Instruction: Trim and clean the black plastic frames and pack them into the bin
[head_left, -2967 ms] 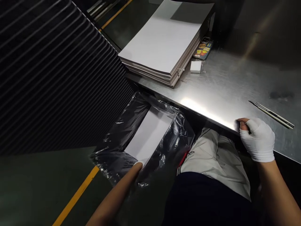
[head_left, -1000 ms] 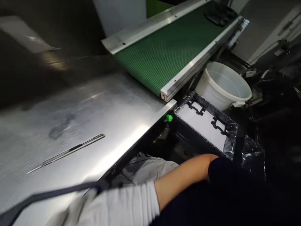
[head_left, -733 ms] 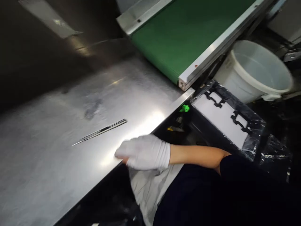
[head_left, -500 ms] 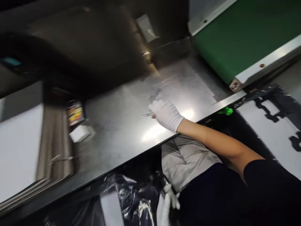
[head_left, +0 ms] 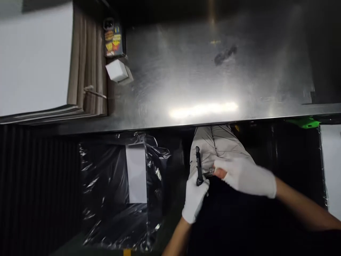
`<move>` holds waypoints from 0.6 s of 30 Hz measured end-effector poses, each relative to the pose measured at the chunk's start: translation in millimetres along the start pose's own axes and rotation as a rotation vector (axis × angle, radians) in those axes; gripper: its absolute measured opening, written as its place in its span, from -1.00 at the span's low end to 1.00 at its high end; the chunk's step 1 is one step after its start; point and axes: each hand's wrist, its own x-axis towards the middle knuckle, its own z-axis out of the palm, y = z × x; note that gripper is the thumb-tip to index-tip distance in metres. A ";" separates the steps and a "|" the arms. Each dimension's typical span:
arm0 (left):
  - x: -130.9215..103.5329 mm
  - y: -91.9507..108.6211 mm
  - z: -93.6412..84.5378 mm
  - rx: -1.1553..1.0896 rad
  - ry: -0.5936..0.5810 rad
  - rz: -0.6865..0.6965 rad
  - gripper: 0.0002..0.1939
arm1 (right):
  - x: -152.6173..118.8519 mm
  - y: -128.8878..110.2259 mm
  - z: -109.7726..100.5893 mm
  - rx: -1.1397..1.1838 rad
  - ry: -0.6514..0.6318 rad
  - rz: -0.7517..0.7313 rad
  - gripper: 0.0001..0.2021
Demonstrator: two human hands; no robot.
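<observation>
My left hand (head_left: 195, 197), in a white glove, is closed around a slim black part (head_left: 198, 163) that stands up from the fist above my lap. My right hand (head_left: 241, 174), gloved too and smeared by motion, is close on the right with its thumb and fingers pinched together. Thin metal tweezers (head_left: 209, 173) poke out from that pinch toward the black part; whether their tips touch it I cannot tell.
Across the front runs a steel table (head_left: 154, 103) with a dark smudge. At its left lie a stack of white-topped boards (head_left: 37, 64), a stickered phone (head_left: 113, 41) and a small white block (head_left: 116, 70). A plastic-lined bin (head_left: 106, 224) stands below, left; a green object (head_left: 306, 122) sits right.
My right hand has come back from over the table to my lap, beside the left hand, bringing the tweezers. The view has turned and tilted down, and the green conveyor has left it.
</observation>
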 end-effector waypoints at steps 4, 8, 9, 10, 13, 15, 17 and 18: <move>2.2 2.5 5.2 0.065 -0.019 0.015 -0.84 | 1.7 10.6 77.0 -0.054 -0.049 0.184 -0.61; 2.1 4.5 6.0 0.110 -0.037 0.022 -0.84 | 8.9 13.3 92.4 -0.097 -0.035 0.266 -0.55; 2.2 4.5 5.6 0.116 -0.040 0.023 -0.82 | 8.8 12.4 91.1 -0.104 -0.030 0.278 -0.55; 2.5 4.3 5.2 0.120 -0.043 0.024 -0.81 | 8.4 11.1 89.4 -0.109 -0.026 0.293 -0.56; 3.4 2.8 3.8 0.123 -0.057 0.024 -0.79 | 7.7 7.6 86.2 -0.094 -0.028 0.322 -0.57; 3.8 1.4 3.3 0.123 -0.052 0.019 -0.79 | 8.5 6.2 87.1 -0.079 -0.039 0.329 -0.56; 3.9 0.1 3.7 0.127 -0.033 0.011 -0.79 | 9.8 5.0 89.9 -0.062 -0.042 0.345 -0.55; 3.9 -0.5 4.1 0.129 -0.023 0.007 -0.79 | 10.3 4.3 91.7 -0.056 -0.037 0.359 -0.55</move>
